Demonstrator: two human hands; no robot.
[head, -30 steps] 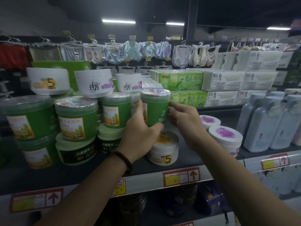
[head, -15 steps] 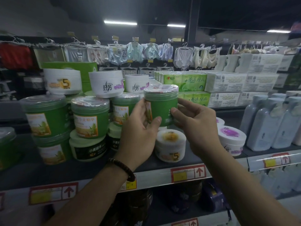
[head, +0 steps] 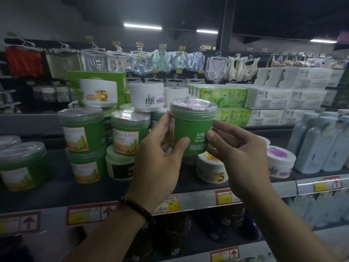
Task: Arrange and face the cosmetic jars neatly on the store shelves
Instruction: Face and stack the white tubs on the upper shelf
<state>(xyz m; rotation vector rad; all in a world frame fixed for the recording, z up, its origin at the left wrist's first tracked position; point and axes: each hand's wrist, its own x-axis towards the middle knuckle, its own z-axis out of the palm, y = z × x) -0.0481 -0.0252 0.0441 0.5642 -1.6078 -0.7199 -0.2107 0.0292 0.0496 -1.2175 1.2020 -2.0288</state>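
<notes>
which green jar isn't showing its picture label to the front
The green jar held between the left hand and right hand: its plain side with small print faces out, while the other green jars show yellow picture labels.

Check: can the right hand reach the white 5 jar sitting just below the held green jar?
Probably, once freed: the white 5 jar sits just under the right hand with nothing between, but that hand helps the left hand hold the green jar.
</notes>
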